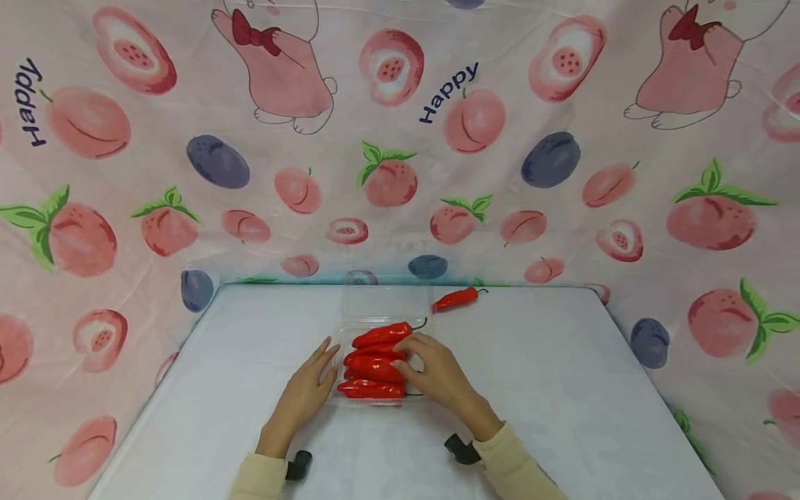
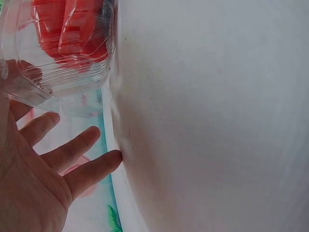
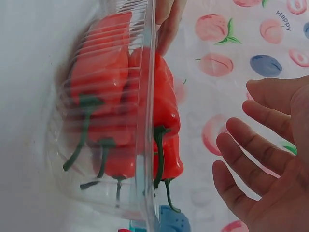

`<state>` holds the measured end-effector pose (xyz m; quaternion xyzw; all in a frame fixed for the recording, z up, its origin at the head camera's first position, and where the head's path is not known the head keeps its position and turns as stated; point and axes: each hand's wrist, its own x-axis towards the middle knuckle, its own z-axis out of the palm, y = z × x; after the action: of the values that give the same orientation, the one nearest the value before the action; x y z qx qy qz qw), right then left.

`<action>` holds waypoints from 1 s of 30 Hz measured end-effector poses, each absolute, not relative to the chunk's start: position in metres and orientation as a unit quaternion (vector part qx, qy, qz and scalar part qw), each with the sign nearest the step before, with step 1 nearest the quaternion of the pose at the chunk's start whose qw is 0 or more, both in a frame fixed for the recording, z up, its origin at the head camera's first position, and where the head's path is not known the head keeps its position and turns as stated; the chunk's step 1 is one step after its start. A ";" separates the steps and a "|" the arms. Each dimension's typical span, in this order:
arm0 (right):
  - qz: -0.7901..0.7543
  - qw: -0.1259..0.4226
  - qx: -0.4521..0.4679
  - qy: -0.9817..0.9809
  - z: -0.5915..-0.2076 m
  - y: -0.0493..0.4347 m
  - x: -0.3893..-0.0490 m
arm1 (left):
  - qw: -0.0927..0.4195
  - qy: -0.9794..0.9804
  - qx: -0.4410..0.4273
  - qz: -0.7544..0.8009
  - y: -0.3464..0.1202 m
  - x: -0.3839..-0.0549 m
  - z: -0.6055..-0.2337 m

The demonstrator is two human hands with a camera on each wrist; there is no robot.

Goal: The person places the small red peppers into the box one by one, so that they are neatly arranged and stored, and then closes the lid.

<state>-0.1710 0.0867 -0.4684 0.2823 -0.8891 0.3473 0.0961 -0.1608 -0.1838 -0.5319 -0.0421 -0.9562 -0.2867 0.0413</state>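
Several glossy red peppers with green stems lie stacked in a clear plastic container, its lid folded back behind it. My left hand is at the container's left side, fingers extended. In the left wrist view, the thumb of that hand shows through the clear wall and its other fingers are spread below. Over the right part of the peppers is my right hand. In the right wrist view, this hand has loosely bent, parted fingers with nothing between them, apart from the peppers.
One more red pepper lies on the white table, behind and right of the container. A fruit-patterned cloth hangs along the table's back and sides. Dark wrist cameras sit by both cuffs.
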 end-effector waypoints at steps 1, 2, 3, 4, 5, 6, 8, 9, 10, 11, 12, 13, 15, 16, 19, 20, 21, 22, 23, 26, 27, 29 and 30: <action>0.349 0.097 0.280 -0.889 -0.468 0.088 -0.171 | 0.040 -0.956 -0.042 -0.287 -0.184 -0.161 -0.532; 0.350 0.098 0.278 -0.889 -0.468 0.089 -0.170 | 0.038 -0.956 -0.041 -0.288 -0.184 -0.160 -0.531; 0.352 0.098 0.275 -0.889 -0.468 0.090 -0.170 | 0.037 -0.956 -0.041 -0.289 -0.184 -0.160 -0.531; 0.354 0.097 0.272 -0.889 -0.468 0.091 -0.170 | 0.035 -0.956 -0.040 -0.289 -0.184 -0.160 -0.531; 0.356 0.099 0.270 -0.889 -0.468 0.093 -0.170 | 0.034 -0.956 -0.040 -0.289 -0.183 -0.160 -0.531; 0.359 0.097 0.267 -0.889 -0.468 0.094 -0.170 | 0.033 -0.956 -0.039 -0.289 -0.183 -0.160 -0.531; 0.363 0.097 0.264 -0.889 -0.467 0.096 -0.170 | 0.033 -0.956 -0.038 -0.290 -0.183 -0.160 -0.531; 0.364 0.096 0.261 -0.889 -0.467 0.097 -0.170 | 0.033 -0.955 -0.038 -0.291 -0.183 -0.160 -0.531; 0.365 0.096 0.260 -0.889 -0.467 0.098 -0.171 | 0.034 -0.955 -0.038 -0.291 -0.183 -0.159 -0.531; 0.366 0.097 0.259 -0.889 -0.467 0.099 -0.171 | 0.035 -0.955 -0.038 -0.291 -0.183 -0.159 -0.531; 0.367 0.097 0.258 -0.889 -0.467 0.100 -0.172 | 0.036 -0.955 -0.039 -0.291 -0.184 -0.159 -0.531; 0.366 0.099 0.256 -0.889 -0.467 0.101 -0.172 | 0.036 -0.955 -0.040 -0.290 -0.184 -0.160 -0.531; 0.368 0.104 0.253 -0.889 -0.468 0.103 -0.174 | 0.037 -0.956 -0.041 -0.289 -0.184 -0.160 -0.532; 0.368 0.107 0.250 -0.889 -0.468 0.104 -0.174 | 0.037 -0.956 -0.041 -0.288 -0.184 -0.160 -0.532; 0.372 0.111 0.237 -0.891 -0.469 0.108 -0.176 | 0.036 -0.956 -0.040 -0.288 -0.184 -0.160 -0.533; 0.374 0.111 0.233 -0.891 -0.469 0.109 -0.177 | 0.037 -0.956 -0.040 -0.288 -0.184 -0.160 -0.533; 0.374 0.111 0.229 -0.892 -0.469 0.110 -0.177 | 0.036 -0.956 -0.039 -0.288 -0.184 -0.160 -0.533; 0.375 0.110 0.224 -0.893 -0.469 0.112 -0.178 | 0.036 -0.956 -0.039 -0.288 -0.184 -0.160 -0.533; 0.376 0.108 0.220 -0.894 -0.469 0.113 -0.179 | 0.035 -0.956 -0.038 -0.288 -0.184 -0.160 -0.533; 0.373 0.106 0.212 -0.897 -0.468 0.118 -0.180 | 0.034 -0.956 -0.038 -0.289 -0.184 -0.161 -0.533; 0.371 0.109 0.211 -0.898 -0.469 0.119 -0.181 | 0.034 -0.956 -0.039 -0.289 -0.184 -0.161 -0.533; 0.365 0.114 0.209 -0.900 -0.469 0.122 -0.183 | 0.035 -0.956 -0.040 -0.289 -0.184 -0.161 -0.533; 0.361 0.118 0.209 -0.901 -0.470 0.124 -0.184 | 0.036 -0.956 -0.041 -0.289 -0.184 -0.161 -0.533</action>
<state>-0.1836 0.1239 -0.4697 0.2089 -0.9010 0.3613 0.1181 -0.1606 -0.1841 -0.5331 -0.0405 -0.9558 -0.2889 0.0363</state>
